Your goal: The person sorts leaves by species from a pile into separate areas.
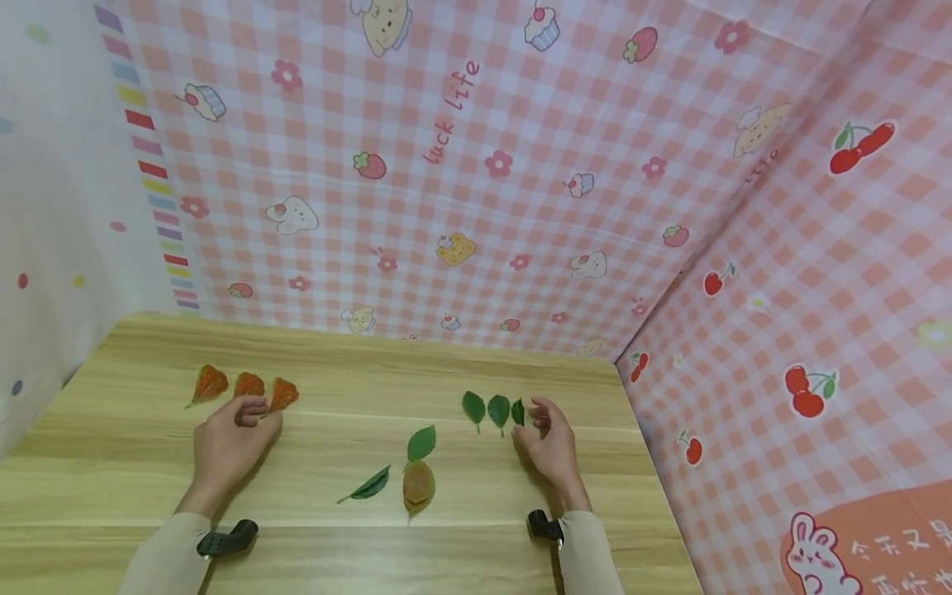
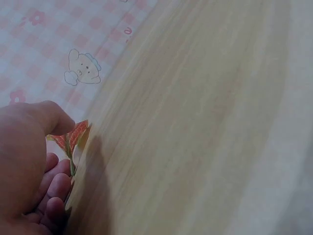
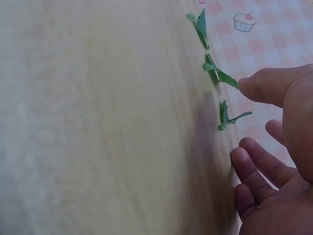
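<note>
In the head view, my left hand [image 1: 236, 436] is over the left side of the table, beside a row of orange-red leaves: a left one [image 1: 211, 383], a middle one [image 1: 249, 384] and a right one [image 1: 284, 394]. Its thumb and fingers stand apart in the left wrist view, loosely bent around a reddish leaf [image 2: 73, 139], with no grip visible. My right hand [image 1: 549, 446] rests by a row of green leaves [image 1: 473, 409], closest to the rightmost leaf [image 1: 518, 411]. From the right wrist, its thumb tip appears near a folded green leaf [image 3: 215, 71], fingers relaxed and holding nothing.
Between my hands lie a green leaf [image 1: 421, 444], a rolled green leaf [image 1: 370, 484] and a yellowish-brown leaf [image 1: 420, 487]. The wooden table [image 1: 335, 554] meets a pink checked cloth wall [image 1: 416, 207] at the back and another [image 1: 744, 347] at the right.
</note>
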Demonstrator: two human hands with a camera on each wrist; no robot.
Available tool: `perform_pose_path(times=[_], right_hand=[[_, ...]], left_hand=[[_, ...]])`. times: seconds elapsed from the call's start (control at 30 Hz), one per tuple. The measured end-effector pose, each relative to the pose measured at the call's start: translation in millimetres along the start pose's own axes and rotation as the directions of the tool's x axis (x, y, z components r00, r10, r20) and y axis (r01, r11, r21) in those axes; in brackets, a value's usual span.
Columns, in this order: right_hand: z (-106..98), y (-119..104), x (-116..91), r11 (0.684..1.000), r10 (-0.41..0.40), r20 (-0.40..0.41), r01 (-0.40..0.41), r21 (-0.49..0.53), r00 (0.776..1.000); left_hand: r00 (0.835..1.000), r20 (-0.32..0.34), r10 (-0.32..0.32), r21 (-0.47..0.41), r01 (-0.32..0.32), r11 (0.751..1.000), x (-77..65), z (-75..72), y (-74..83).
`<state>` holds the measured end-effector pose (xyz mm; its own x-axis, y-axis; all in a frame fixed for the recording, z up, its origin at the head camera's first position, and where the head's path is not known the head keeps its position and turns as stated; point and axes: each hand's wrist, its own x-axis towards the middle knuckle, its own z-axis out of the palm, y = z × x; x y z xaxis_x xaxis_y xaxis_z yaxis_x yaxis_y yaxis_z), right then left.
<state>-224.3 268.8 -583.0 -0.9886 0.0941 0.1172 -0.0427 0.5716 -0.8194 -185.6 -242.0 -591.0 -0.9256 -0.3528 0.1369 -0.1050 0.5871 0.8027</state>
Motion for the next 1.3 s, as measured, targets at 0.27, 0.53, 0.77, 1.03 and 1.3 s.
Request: perform_pose_path(times=[0.27, 0.53, 0.77, 1.03, 1.3], right_hand=[[-6.1, -5.4, -14.5, 0.997, -0.063, -0.023, 0.062, -0.043, 0.998], [-6.3, -26.5, -31.5, 0.995, -0.097, -0.038, 0.096, -0.026, 0.995], [4.9, -44.7, -41.1, 0.981, -0.196, -0.001, 0.196, -0.020, 0.981], [26.0, -57.6, -47.8, 0.951, -0.307, 0.082, 0.309, -0.014, 0.948], [46.8, -66.7, -49.2, 0.951, -0.303, 0.194, 0.309, -0.001, 0.933]], left_hand=[[0.995, 0.038, 0.095, -0.026, -0.094, 0.995, -16.8, -7.0, 3.6], [0.947, -0.057, 0.317, -0.032, -0.319, 0.947, -43.5, -2.1, 20.8], [0.830, -0.100, 0.549, -0.065, -0.556, 0.828, -72.0, 19.1, 55.7], [0.776, 0.018, 0.631, -0.127, -0.624, 0.771, -110.4, 48.5, 86.7], [0.757, 0.125, 0.641, -0.150, -0.625, 0.766, -138.7, 70.4, 97.9]])
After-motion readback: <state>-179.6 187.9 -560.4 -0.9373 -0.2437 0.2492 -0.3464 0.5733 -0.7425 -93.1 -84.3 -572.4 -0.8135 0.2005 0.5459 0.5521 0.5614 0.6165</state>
